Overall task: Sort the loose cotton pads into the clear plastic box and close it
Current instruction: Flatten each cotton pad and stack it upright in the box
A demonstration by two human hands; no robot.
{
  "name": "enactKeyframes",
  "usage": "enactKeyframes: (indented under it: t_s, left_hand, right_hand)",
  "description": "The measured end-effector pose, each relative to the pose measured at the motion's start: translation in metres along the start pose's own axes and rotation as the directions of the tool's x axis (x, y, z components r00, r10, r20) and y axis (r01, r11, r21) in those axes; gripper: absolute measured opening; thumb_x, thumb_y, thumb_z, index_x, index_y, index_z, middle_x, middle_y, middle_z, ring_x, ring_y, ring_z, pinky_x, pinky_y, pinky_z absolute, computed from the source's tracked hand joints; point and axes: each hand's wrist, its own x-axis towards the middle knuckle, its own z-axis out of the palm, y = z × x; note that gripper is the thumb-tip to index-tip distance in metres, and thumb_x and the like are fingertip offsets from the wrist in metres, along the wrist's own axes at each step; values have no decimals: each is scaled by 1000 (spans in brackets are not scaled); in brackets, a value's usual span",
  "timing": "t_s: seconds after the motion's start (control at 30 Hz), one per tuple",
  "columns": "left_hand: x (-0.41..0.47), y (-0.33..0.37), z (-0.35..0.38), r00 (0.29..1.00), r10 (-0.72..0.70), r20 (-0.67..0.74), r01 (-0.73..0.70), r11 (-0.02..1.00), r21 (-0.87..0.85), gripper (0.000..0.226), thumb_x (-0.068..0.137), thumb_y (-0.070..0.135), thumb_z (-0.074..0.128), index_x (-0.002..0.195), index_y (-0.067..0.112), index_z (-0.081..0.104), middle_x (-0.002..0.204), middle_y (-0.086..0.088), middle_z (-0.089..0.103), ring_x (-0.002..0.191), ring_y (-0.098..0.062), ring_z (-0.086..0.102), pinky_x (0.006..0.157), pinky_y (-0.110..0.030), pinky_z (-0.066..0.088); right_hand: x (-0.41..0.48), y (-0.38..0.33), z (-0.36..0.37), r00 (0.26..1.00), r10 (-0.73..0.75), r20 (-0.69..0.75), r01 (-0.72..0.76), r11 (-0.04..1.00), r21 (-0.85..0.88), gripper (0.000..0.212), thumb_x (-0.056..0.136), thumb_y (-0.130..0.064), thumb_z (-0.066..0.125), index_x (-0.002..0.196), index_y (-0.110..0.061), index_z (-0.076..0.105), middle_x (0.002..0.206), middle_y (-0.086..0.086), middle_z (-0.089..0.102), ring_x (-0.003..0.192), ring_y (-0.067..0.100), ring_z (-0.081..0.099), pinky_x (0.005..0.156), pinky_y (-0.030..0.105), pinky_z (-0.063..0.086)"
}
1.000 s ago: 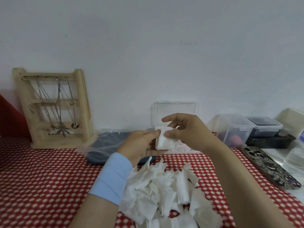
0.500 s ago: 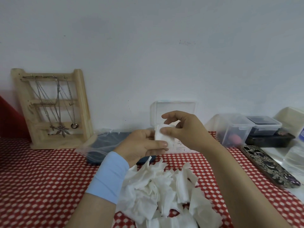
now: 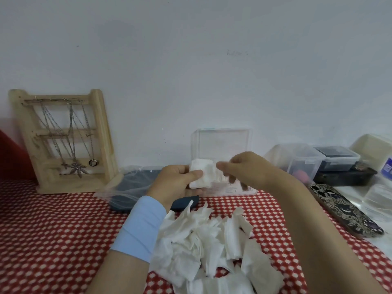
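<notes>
While you look down through the head camera, your left hand (image 3: 177, 184) grips a small stack of pads (image 3: 201, 175), thumb pressed across its front face and fingers curled behind it. Your right hand (image 3: 248, 172) sits just beside the stack's right edge with its fingers curled. It is blurred, so I cannot tell whether it pinches the stack or only brushes it.

The box (image 3: 235, 190) lies directly beyond both hands, on the far side from you, its base partly hidden behind your right hand. Its lid (image 3: 222, 143) stands upright above the hands, against the wall. The box's long side runs left to right, across your reach, and the stack is held with its flat face towards you and roughly square to the box. Your left hand already has the stack, so the coming move looks like a short push away from you and down.

The pile of loose pads (image 3: 203, 247) lies on your near side of the hands, between your forearms on the red checked cloth (image 3: 53, 230). Much of the sorting is left, and the lid is not yet shut.
</notes>
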Motion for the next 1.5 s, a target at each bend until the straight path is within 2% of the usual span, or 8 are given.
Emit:
enactKeyframes:
  t_s: [0.23, 0.43, 0.63, 0.83, 0.97, 1.13, 1.3, 1.5]
  left_hand:
    - [5, -4, -3, 997, 11, -78, -10, 1000, 22, 22, 88, 12, 76, 107, 4, 69, 107, -10, 76, 95, -22, 76, 71, -26, 62]
    - [8, -6, -4, 993, 28, -111, -22, 998, 50, 16, 89, 12, 75, 103, 7, 69, 107, -9, 74, 93, -22, 76, 71, -27, 62]
    - [9, -6, -8, 983, 63, -170, -51, 996, 72, 3, 92, 12, 71, 91, 12, 69, 105, -10, 74, 94, -26, 75, 68, -26, 62]
    - [10, -4, -14, 974, 84, -210, -67, 994, 85, 7, 93, 11, 70, 88, 14, 67, 109, -11, 72, 96, -28, 73, 66, -26, 62]
    - [12, -5, -16, 971, 91, -219, -69, 992, 108, 4, 93, 11, 70, 93, 12, 66, 111, -11, 71, 97, -29, 73, 71, -29, 63]
    - [12, -5, -15, 975, 86, -203, -64, 991, 114, 3, 93, 11, 69, 94, 11, 66, 109, -10, 71, 96, -28, 73, 69, -28, 63]
    - [12, -6, -13, 978, 88, -191, -63, 990, 129, 8, 93, 12, 69, 87, 16, 67, 106, -7, 72, 95, -25, 73, 68, -27, 62]
    - [13, -6, -15, 966, 92, -242, -57, 988, 146, 11, 94, 14, 67, 83, 16, 67, 105, -6, 71, 98, -25, 71, 71, -31, 63]
  right_hand:
    - [0, 15, 11, 889, 259, 377, -79, 899, -431, 45, 84, -38, 78, 124, -19, 69, 87, -4, 77, 55, 6, 67, 54, 19, 51]
    - [1, 15, 3, 944, 102, 313, 12, 940, -342, 18, 92, -24, 67, 103, -32, 79, 112, -9, 73, 94, 10, 67, 86, 25, 53]
    - [0, 9, 9, 977, -19, 215, 1, 997, 81, 16, 97, -27, 66, 104, -18, 77, 97, -7, 76, 80, 11, 75, 73, 23, 60]
    - [17, 14, 43, 990, 7, 139, 17, 985, -172, 31, 92, 1, 60, 102, -25, 74, 112, -2, 70, 89, 15, 69, 87, 26, 59]
    - [14, 3, 45, 988, -76, 135, 79, 997, -18, 27, 96, -14, 51, 101, -28, 73, 108, -9, 70, 97, 10, 66, 92, 30, 55]
    - [13, 10, 57, 954, -44, 296, 143, 936, -321, 35, 85, -24, 77, 121, -24, 74, 117, -7, 70, 105, 15, 64, 101, 30, 51]
    - [22, 15, 61, 984, -47, 172, 108, 924, -368, 38, 89, -3, 68, 121, -21, 74, 119, -3, 71, 101, 16, 65, 97, 25, 53]
    - [15, 5, 30, 992, -86, -96, 64, 975, -213, 20, 96, -22, 66, 114, -23, 76, 109, -6, 73, 78, 4, 60, 79, 16, 47]
